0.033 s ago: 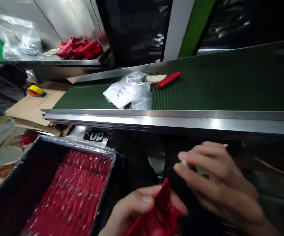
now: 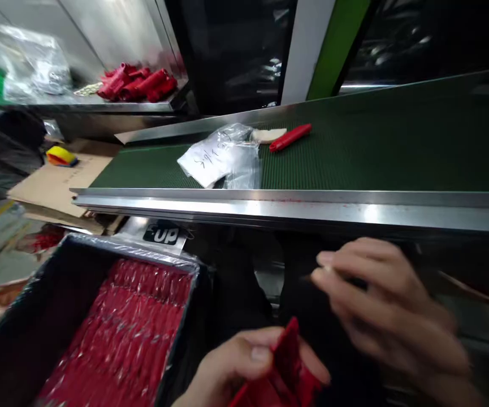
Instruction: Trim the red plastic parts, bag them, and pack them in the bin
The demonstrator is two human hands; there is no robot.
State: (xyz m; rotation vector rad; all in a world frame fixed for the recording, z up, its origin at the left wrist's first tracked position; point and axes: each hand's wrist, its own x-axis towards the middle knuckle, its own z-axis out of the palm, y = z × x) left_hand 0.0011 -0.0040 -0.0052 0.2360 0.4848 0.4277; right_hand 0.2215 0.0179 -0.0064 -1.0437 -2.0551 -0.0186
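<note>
My left hand [image 2: 244, 362], low in the middle, grips a red plastic piece [image 2: 284, 373] with the thumb on its near side. A pointed end of this piece sticks up, and its lower part runs out of the picture. To the right, my right hand [image 2: 380, 299] is raised apart from the red piece and blurred by motion. Its thumb and fingertip are pinched together. A thin dark tip seems to show at the pinch, but I cannot make out what it is.
A dark lined bin [image 2: 193, 263] at the left holds rows of plastic-wrapped red pieces [image 2: 125, 316]. Beyond a metal rail [image 2: 312, 206], a green conveyor belt [image 2: 380, 147] carries a red handle-like part [image 2: 290, 137] and a labelled plastic bag [image 2: 223, 155]. Red parts [image 2: 138, 83] lie on a shelf.
My right hand has shifted slightly to the right, away from the red piece. The left hand has moved a little to the right with the piece.
</note>
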